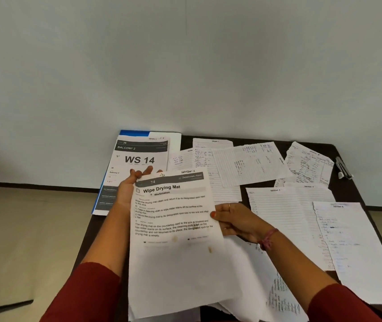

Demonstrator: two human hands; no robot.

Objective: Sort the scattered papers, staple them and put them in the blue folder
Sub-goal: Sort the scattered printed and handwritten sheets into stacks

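I hold a printed sheet headed "Wipe Drying Mat" (173,228) above the near edge of the dark table. My left hand (130,185) supports it from behind at the top left, fingertips showing past the sheet's upper edge. My right hand (234,219) pinches its right edge, thumb on the front. The blue folder (134,133) lies at the far left corner under a "WS 14" sheet (139,163). Several handwritten lined papers (248,162) are scattered across the table. A stapler (343,168) lies at the far right edge.
The dark table (352,189) stands against a pale wall. More loose sheets (357,249) cover its right side, and others (278,293) lie under the held page near me. Beige floor (34,228) is to the left.
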